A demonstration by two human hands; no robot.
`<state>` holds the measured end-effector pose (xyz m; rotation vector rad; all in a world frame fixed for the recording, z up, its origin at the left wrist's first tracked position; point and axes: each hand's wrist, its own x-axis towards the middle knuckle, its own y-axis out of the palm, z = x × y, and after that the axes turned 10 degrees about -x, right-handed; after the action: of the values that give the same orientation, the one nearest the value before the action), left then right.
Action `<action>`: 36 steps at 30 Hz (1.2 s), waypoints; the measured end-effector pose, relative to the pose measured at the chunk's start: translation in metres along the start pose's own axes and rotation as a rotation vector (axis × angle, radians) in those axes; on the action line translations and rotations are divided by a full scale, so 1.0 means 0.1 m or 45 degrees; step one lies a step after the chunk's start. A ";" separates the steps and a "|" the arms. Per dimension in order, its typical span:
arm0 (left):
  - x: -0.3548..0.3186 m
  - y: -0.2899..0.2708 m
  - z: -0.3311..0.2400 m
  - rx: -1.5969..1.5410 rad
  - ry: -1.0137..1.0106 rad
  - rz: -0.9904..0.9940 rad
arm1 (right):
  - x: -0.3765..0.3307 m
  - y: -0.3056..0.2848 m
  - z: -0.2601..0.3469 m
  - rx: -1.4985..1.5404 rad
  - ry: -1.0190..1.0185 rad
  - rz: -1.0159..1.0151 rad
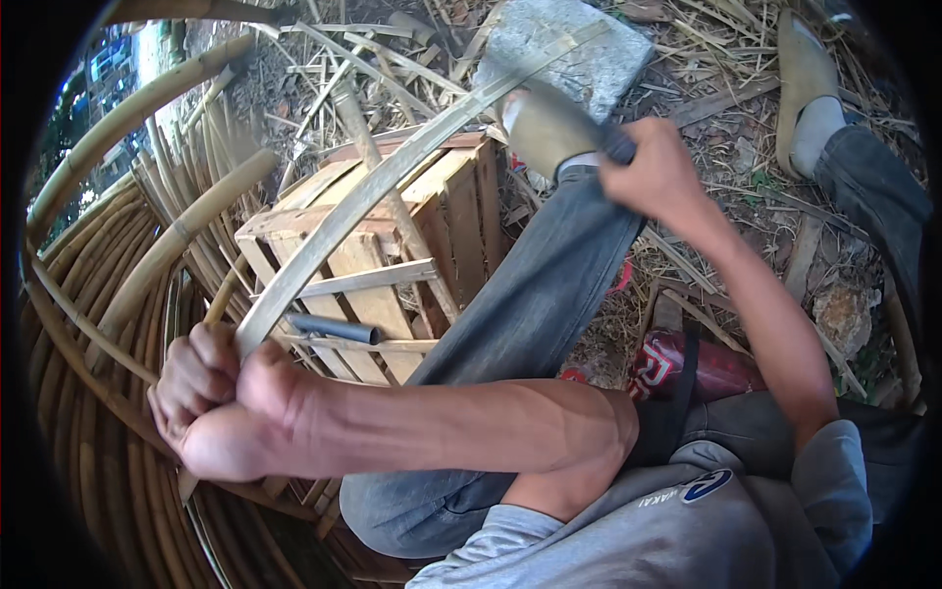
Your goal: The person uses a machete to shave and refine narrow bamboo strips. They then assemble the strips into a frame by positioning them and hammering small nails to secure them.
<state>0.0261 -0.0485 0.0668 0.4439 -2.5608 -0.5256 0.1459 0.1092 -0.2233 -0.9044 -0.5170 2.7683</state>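
Observation:
My left hand [235,407] is closed in a fist round the lower end of a long, flat bamboo strip [368,196]. The strip slants up and away to the right, over a wooden crate, and its far end lies across a pale stone block [599,64]. My right hand [653,172] grips the dark handle of a knife [616,145], close to the strip's far part. Motion smears the blade, so I cannot tell whether it touches the bamboo. My bent leg and one shoe are just below the blade.
The slatted wooden crate [456,226] stands beside my leg, with a dark grey tube [339,329] by it. Bundled bamboo poles [108,393] curve along the left. A red package [702,368] lies near my lap. Split bamboo scraps [706,49] litter the ground.

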 end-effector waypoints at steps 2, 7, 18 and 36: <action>-0.07 0.02 0.09 0.170 0.080 -0.084 | 0.17 -0.16 -0.02 0.073 0.266 0.218; -0.01 0.09 0.21 0.203 0.123 -0.006 | -0.14 -0.04 0.34 -0.006 -0.244 0.006; -0.04 0.24 0.15 0.170 0.103 -0.079 | -0.02 -0.07 0.12 -0.088 0.034 0.000; -0.03 0.13 0.16 -0.176 -0.135 0.519 | -0.03 -0.21 0.14 0.294 0.219 0.343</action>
<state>0.0178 -0.0320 0.0584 -0.1584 -2.5936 -0.5789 0.1412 0.1242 -0.2036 -1.2168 -0.0471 2.8630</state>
